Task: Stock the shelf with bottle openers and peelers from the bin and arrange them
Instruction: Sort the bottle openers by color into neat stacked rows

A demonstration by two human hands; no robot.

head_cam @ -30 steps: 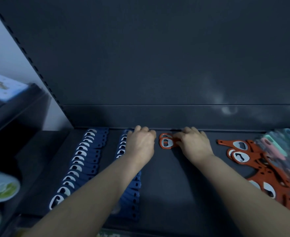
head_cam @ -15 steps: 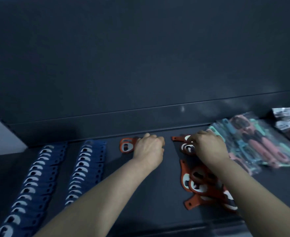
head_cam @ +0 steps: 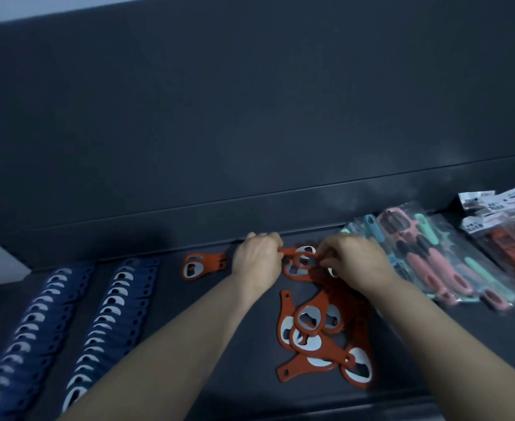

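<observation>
One long dark shelf [head_cam: 250,375] fills my feed, w/ a back panel behind it. Biggest stock on it: two neat overlapped blue opener rows [head_cam: 116,314] on the left, running front to back. Far right are the bagged peelers [head_cam: 438,256], pink and teal handles, fanned loosely, plus red carded packs [head_cam: 511,238] beyond them. Mid-right is a messy orange pile [head_cam: 314,332], openers crossed over each other and reaching close to the front edge. No bin in view.

Both hands are at the back of the shelf. L hand [head_cam: 257,259] has fingers curled, pinching the handle end of an orange opener [head_cam: 300,259]. R hand [head_cam: 353,259] is curled on the ring end. It looks like the same piece, but at least one other opener overlaps there, so I can't be sure. One lone opener [head_cam: 198,265] lies flat just left of the L hand, prob. the start of a new orange row.

Risks as I judge them:
- Rings and handles interlock, so lifting this one could drag a neighbour along and scatter the cluster.
- R forearm hangs over the pile. A low sweep could push pieces off the front edge.
- R wrist sits close to the slick peeler bags, and a nudge could slide them.
- Setting down too fast could bump the lone opener crooked.
</observation>
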